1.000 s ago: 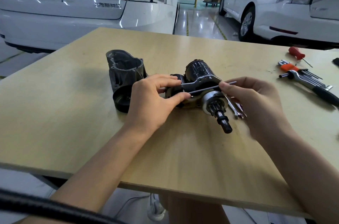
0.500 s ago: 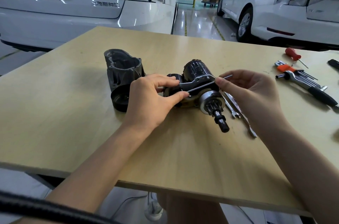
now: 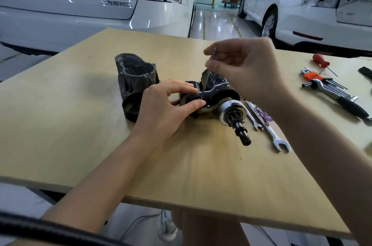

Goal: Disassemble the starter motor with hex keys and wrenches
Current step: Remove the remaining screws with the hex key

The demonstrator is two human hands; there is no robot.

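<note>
Steel hex key (image 3: pixel 209 68) near-upright, tip down into motor (image 3: pixel 213 96) top | right hand (image 3: pixel 247 68) pinches upper end above motor | left hand (image 3: pixel 167 109) grips motor's left end on desk (image 3: pixel 80 125)

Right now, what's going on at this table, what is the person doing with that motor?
A person is taking apart a starter motor lying on a wooden table. The left hand grips the motor's near end to steady it, while the right hand pinches a thin hex key held steeply, its lower tip at the motor body. A removed housing stands to the left. Two wrenches lie to the right of the motor, and further right a hex key set and a ratchet.
</note>
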